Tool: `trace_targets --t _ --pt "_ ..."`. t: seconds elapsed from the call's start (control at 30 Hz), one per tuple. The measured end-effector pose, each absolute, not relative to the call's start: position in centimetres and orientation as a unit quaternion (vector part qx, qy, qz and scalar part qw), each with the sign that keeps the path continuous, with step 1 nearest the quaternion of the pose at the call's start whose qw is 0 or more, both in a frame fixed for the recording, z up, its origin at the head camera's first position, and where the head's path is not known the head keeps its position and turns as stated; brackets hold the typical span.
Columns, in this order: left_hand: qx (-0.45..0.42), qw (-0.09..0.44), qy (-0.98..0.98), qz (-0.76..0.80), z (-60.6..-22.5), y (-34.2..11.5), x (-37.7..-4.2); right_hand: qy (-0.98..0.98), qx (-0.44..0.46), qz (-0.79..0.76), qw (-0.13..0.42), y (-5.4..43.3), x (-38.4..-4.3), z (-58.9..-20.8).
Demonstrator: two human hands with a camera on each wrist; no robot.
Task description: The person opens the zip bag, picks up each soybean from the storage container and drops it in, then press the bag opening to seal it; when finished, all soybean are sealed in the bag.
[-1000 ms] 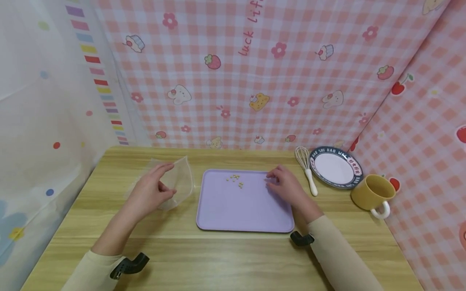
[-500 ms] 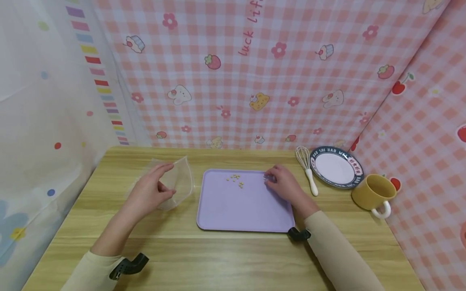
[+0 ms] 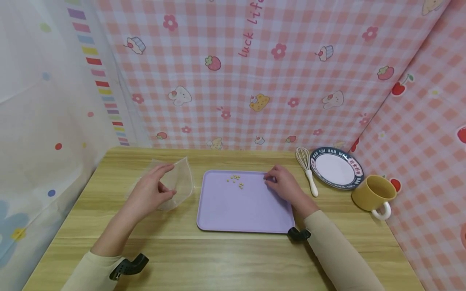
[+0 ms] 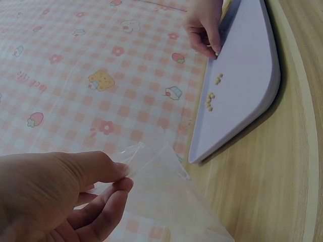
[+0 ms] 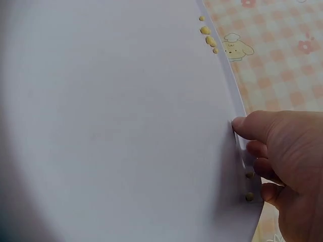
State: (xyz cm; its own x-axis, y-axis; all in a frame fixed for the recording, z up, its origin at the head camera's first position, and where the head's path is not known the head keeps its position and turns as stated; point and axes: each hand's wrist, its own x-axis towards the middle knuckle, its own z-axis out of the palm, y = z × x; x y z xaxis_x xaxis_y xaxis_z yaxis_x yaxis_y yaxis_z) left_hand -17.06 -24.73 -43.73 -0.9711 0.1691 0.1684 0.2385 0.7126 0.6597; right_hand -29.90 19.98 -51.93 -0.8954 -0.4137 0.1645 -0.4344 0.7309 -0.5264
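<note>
left hand [image 3: 150, 193] pinches a clear bag [image 4: 164, 194]; yellow beads [image 5: 249, 196] lie beside the fingers of the right hand [image 3: 284, 185], whose hold i cannot tell. likely gathering beads; next needs a fine pinch.

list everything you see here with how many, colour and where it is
tray: 1, lilac, middle of the table
small round bits: about a dozen, exact count unclear, yellow, on the tray, mostly near its far edge
bag: 1, clear, left of the tray
whisk: 1, white, between tray and plate
plate: 1, white with dark patterned rim, back right
mug: 1, yellow with white handle, right side
table: 1, wood-brown, under everything
checked wall covering: 2 sides, pink and white, back and right
left wall covering: 1, white with coloured dots
sleeves: 2, beige, on the arms
left hand: 1, bare, pinching the bag
right hand: 1, bare, at the tray's far rim
</note>
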Motion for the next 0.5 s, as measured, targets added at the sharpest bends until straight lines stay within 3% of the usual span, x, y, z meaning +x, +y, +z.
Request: trace_targets --t 0.5 --pt "-0.119 0.053 -0.922 -0.364 -43.93 -24.85 -17.05 -0.929 0.255 0.266 0.039 19.47 -29.64 -51.97"
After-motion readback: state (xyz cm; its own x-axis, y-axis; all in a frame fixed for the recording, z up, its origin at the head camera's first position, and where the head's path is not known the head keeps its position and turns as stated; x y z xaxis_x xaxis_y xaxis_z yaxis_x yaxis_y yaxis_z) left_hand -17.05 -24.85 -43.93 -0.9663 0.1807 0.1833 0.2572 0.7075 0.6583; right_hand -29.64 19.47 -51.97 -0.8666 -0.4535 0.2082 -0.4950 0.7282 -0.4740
